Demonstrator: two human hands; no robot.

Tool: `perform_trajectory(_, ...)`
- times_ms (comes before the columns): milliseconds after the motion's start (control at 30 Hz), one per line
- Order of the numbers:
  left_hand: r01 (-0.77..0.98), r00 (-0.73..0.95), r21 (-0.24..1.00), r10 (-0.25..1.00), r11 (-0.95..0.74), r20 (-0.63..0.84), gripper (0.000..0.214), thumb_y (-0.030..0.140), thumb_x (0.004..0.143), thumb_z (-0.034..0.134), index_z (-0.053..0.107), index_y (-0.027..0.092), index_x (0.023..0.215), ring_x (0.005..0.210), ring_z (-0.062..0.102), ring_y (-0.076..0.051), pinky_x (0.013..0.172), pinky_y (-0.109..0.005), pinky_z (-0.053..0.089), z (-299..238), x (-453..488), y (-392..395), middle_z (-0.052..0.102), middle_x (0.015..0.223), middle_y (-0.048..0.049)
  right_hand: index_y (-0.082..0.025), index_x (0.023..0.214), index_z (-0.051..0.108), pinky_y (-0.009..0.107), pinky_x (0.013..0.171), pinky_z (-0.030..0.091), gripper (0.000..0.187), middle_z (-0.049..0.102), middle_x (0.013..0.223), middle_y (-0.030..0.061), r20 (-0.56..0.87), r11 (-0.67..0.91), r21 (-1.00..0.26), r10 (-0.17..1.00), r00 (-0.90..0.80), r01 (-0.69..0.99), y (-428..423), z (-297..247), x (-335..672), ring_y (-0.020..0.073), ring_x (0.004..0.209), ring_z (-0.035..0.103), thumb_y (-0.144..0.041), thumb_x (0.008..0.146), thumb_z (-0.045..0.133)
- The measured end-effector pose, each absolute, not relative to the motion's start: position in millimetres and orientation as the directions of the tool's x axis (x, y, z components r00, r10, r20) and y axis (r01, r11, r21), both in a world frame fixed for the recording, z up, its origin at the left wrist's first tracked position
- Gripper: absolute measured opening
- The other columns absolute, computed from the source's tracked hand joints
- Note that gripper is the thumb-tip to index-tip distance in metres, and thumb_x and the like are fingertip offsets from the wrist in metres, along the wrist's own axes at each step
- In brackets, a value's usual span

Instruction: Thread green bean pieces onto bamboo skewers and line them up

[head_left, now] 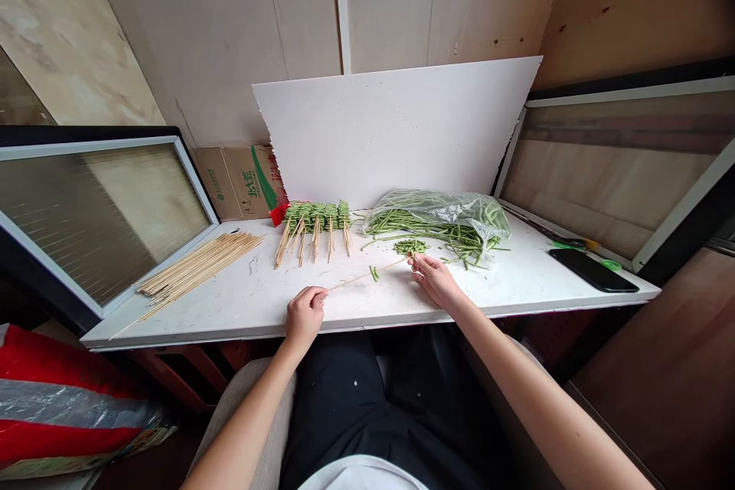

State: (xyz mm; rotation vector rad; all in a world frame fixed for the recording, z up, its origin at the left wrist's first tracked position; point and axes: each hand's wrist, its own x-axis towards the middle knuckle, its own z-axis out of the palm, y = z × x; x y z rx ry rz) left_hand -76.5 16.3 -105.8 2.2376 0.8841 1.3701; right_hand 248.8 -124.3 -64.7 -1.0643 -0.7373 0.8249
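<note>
My left hand [306,314] is closed around one end of a thin bamboo skewer [367,274], which slants up to the right above the white table. At its far end, the fingers of my right hand [435,279] pinch a small piece of green bean at the tip; how far the skewer goes into it is too small to tell. Just beyond my right fingertips lies a small pile of cut green bean pieces [409,246]. A couple of loose pieces [374,273] rest on the table between my hands.
Finished bean skewers [317,216] are stacked at the back. Bare bamboo skewers [200,264] lie at the left. Long green beans [402,222] spill from a clear plastic bag [459,207]. A black phone [592,269] lies at the right; a white board [396,130] stands behind.
</note>
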Motion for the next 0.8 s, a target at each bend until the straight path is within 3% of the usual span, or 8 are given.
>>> perform_trajectory(200,0.324,0.330,0.600,0.682,-0.731,0.653,0.021,0.021,0.096,0.055,0.073,0.021,0.087,0.068,0.068,-0.017,0.067,-0.028,0.050,-105.6,-75.6,15.6,0.074,0.082,-0.0028,-0.025,0.091,0.080,0.026,0.064,0.048,0.042,0.070,0.095,0.0050,0.105,0.266,-0.929,0.856,0.507,-0.256,-123.2,-66.8,250.5,0.0162,0.077,0.056,-0.058,0.068,0.093)
perform_trajectory(800,0.328,0.327,0.604,0.687,-0.727,0.649,0.022,0.022,0.096,0.054,0.074,0.022,0.087,0.068,0.067,-0.018,0.068,-0.030,0.051,-106.5,-76.3,16.7,0.075,0.084,-0.0033,-0.023,0.083,0.076,0.027,0.066,0.048,0.040,0.069,0.093,0.0062,0.122,0.271,-0.937,0.845,0.521,-0.221,-122.5,-66.0,250.3,0.0193,0.084,0.059,-0.059,0.071,0.089)
